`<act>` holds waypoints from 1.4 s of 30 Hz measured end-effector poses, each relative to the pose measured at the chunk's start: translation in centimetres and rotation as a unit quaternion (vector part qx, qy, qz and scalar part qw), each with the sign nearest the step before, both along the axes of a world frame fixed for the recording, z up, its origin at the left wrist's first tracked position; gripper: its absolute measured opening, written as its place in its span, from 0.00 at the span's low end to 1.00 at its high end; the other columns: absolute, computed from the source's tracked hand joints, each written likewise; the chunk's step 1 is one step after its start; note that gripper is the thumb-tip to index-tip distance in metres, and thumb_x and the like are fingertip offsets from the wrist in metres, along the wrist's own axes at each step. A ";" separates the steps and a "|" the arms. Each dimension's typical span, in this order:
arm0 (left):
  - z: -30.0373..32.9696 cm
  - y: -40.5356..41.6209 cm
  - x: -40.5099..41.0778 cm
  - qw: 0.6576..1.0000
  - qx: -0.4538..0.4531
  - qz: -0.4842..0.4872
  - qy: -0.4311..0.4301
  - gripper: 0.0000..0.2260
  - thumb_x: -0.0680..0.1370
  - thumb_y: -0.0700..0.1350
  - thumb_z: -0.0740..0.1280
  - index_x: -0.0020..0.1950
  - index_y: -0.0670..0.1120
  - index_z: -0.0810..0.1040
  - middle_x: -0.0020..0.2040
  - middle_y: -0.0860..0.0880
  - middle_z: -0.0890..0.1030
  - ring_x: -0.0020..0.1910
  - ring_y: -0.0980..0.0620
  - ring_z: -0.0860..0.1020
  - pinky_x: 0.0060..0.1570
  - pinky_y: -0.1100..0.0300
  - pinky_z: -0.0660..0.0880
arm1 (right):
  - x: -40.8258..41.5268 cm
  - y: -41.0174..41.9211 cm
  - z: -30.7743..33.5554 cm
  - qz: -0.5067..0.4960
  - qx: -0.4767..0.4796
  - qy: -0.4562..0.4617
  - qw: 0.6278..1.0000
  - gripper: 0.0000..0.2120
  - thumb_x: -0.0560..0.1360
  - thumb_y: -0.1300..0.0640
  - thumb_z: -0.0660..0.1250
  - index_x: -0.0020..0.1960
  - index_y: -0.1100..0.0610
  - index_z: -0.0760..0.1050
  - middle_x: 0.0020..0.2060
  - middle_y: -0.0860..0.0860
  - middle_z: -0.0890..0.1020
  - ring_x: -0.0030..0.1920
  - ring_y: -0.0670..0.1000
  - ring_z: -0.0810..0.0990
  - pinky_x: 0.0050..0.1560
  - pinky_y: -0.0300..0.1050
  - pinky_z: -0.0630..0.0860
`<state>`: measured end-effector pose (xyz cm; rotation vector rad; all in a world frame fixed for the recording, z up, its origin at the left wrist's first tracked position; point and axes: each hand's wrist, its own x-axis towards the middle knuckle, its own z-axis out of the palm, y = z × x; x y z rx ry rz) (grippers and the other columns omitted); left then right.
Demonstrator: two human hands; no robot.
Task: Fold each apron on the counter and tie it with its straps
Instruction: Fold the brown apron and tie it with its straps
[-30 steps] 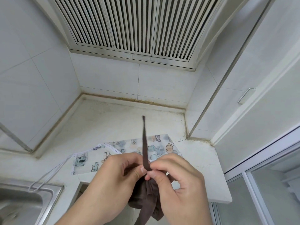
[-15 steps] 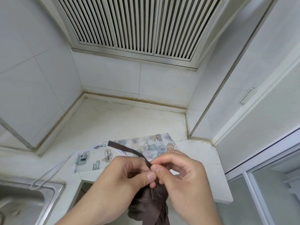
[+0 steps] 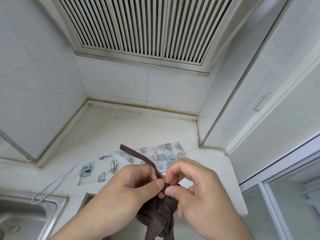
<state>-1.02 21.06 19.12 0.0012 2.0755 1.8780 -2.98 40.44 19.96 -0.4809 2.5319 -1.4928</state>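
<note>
Brown apron (image 3: 158, 212) is bunched and held off the bench (image 3: 121, 129), strap (image 3: 138, 155) mid-tie: left hand (image 3: 131, 184) and right hand (image 3: 195, 186) both pinch it at the knot. Printed apron (image 3: 121, 163) lies flat on the bench, unfolded, still to do.

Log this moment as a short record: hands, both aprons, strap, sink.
left hand: pinches the brown strap
right hand: pinches the strap beside the left thumb
brown apron: bunched, held off the counter below both hands
brown strap: free end sticks up and away to the left, over the printed apron
printed apron: flat on the counter, not folded
white strap: loops from the printed apron over the sink edge
sink: lower left
</note>
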 end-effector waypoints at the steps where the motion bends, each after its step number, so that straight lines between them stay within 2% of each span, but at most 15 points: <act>1: 0.0 0.0 0.0 1.000 -0.004 -0.001 -0.001 0.12 0.76 0.54 0.70 0.42 0.46 0.84 0.41 0.47 0.86 0.39 0.51 0.81 0.44 0.54 0.74 | -0.1 0.1 0.0 0.012 0.016 0.008 1.000 0.14 0.72 0.68 0.74 0.43 0.49 0.78 0.44 0.46 0.80 0.33 0.45 0.79 0.37 0.40 0.74; 3: 0.1 -0.1 0.0 1.000 -0.006 0.001 -0.006 0.12 0.76 0.53 0.71 0.44 0.44 0.84 0.43 0.45 0.87 0.42 0.48 0.83 0.46 0.50 0.74 | -0.4 0.1 0.0 0.034 0.036 0.016 0.999 0.12 0.73 0.66 0.74 0.42 0.50 0.77 0.44 0.45 0.79 0.34 0.46 0.79 0.39 0.39 0.73; 7: 0.5 -0.4 -0.2 1.000 -0.017 -0.005 -0.014 0.10 0.80 0.49 0.74 0.40 0.47 0.85 0.40 0.48 0.87 0.37 0.54 0.79 0.42 0.58 0.72 | -0.5 0.5 0.1 0.056 0.016 -0.010 0.998 0.14 0.76 0.69 0.70 0.41 0.51 0.75 0.44 0.47 0.77 0.32 0.43 0.81 0.32 0.37 0.74; 10: 0.7 -0.5 -0.3 1.000 -0.012 0.019 -0.022 0.10 0.79 0.44 0.74 0.37 0.47 0.85 0.35 0.49 0.84 0.34 0.54 0.75 0.39 0.61 0.71 | -0.4 0.7 0.4 0.066 -0.012 -0.055 0.996 0.13 0.78 0.72 0.67 0.44 0.55 0.74 0.43 0.49 0.78 0.32 0.47 0.84 0.27 0.46 0.78; 13: 0.6 -0.3 -0.3 0.999 0.003 0.035 -0.031 0.09 0.78 0.44 0.75 0.38 0.45 0.85 0.35 0.47 0.85 0.34 0.54 0.76 0.38 0.62 0.72 | -0.6 0.7 0.2 0.051 -0.012 -0.055 0.997 0.13 0.78 0.71 0.66 0.44 0.53 0.74 0.44 0.51 0.81 0.27 0.50 0.82 0.27 0.46 0.77; 16: 0.4 -0.1 -0.4 0.998 0.010 0.057 -0.040 0.06 0.75 0.46 0.80 0.41 0.45 0.86 0.36 0.45 0.85 0.34 0.53 0.77 0.38 0.59 0.72 | -0.7 0.9 -0.1 0.029 -0.039 -0.075 0.996 0.14 0.79 0.71 0.65 0.46 0.52 0.76 0.43 0.51 0.82 0.26 0.64 0.80 0.28 0.56 0.75; 18: 0.3 0.1 -0.4 0.996 0.001 0.081 -0.042 0.08 0.72 0.48 0.82 0.45 0.46 0.87 0.36 0.44 0.85 0.33 0.52 0.78 0.37 0.59 0.73 | -0.5 0.9 -0.2 0.024 -0.060 -0.086 0.994 0.15 0.79 0.72 0.65 0.48 0.51 0.78 0.42 0.51 0.81 0.31 0.66 0.81 0.27 0.57 0.76; 20: 0.2 0.2 -0.4 0.995 -0.020 0.086 -0.038 0.06 0.74 0.47 0.80 0.46 0.47 0.87 0.37 0.44 0.86 0.33 0.52 0.78 0.37 0.59 0.73 | -0.3 0.8 -0.2 0.034 -0.072 -0.091 0.993 0.16 0.79 0.69 0.66 0.53 0.49 0.79 0.44 0.50 0.80 0.37 0.64 0.84 0.27 0.56 0.79; 22: 0.2 0.2 -0.4 0.995 -0.029 0.083 -0.037 0.04 0.75 0.46 0.79 0.46 0.47 0.87 0.38 0.43 0.86 0.33 0.52 0.79 0.38 0.57 0.74 | -0.2 0.7 0.2 0.045 -0.045 -0.083 0.995 0.15 0.77 0.67 0.70 0.54 0.47 0.80 0.46 0.49 0.80 0.41 0.56 0.86 0.30 0.54 0.80; 25: 0.2 0.1 -0.3 0.997 -0.043 0.062 -0.029 0.03 0.75 0.45 0.78 0.45 0.47 0.87 0.39 0.44 0.86 0.34 0.51 0.81 0.40 0.56 0.76 | -0.3 0.6 0.7 0.045 0.025 -0.040 0.998 0.14 0.73 0.65 0.76 0.49 0.47 0.80 0.46 0.46 0.81 0.34 0.44 0.80 0.33 0.46 0.76; 29: 0.3 0.0 -0.3 0.997 -0.069 0.030 -0.025 0.06 0.75 0.49 0.79 0.47 0.47 0.87 0.42 0.45 0.87 0.37 0.50 0.84 0.45 0.53 0.80 | -0.2 0.3 0.5 0.039 0.024 -0.012 0.999 0.15 0.70 0.69 0.74 0.44 0.49 0.80 0.41 0.47 0.81 0.33 0.45 0.79 0.32 0.41 0.73; 32: 0.2 0.0 -0.2 0.996 -0.074 0.040 -0.037 0.06 0.76 0.49 0.78 0.47 0.48 0.87 0.43 0.46 0.88 0.40 0.51 0.85 0.50 0.51 0.80 | 0.0 0.3 -0.3 0.021 -0.006 0.010 1.000 0.17 0.70 0.71 0.72 0.43 0.49 0.81 0.40 0.48 0.80 0.38 0.51 0.83 0.30 0.47 0.78; 36: 0.1 0.5 0.3 0.996 -0.066 0.063 -0.021 0.03 0.73 0.47 0.79 0.45 0.51 0.87 0.43 0.48 0.88 0.43 0.49 0.87 0.52 0.48 0.83 | 0.1 0.1 -1.3 -0.003 0.008 0.094 0.996 0.14 0.69 0.64 0.70 0.45 0.46 0.82 0.41 0.45 0.80 0.43 0.52 0.83 0.36 0.53 0.81; 40: -0.2 1.3 0.9 0.986 -0.128 0.104 0.031 0.08 0.70 0.43 0.80 0.43 0.52 0.83 0.36 0.49 0.85 0.33 0.54 0.82 0.44 0.51 0.83 | 0.1 -0.1 -2.0 -0.016 0.026 0.146 0.989 0.13 0.70 0.63 0.70 0.47 0.46 0.83 0.43 0.40 0.79 0.45 0.47 0.82 0.38 0.46 0.81; 42: -0.2 2.0 1.2 0.978 -0.147 0.137 0.058 0.12 0.66 0.48 0.79 0.45 0.56 0.81 0.37 0.53 0.86 0.34 0.54 0.83 0.45 0.50 0.83 | 0.2 -0.2 -2.3 -0.023 0.040 0.169 0.984 0.13 0.71 0.63 0.70 0.47 0.46 0.82 0.43 0.39 0.79 0.45 0.44 0.81 0.39 0.41 0.80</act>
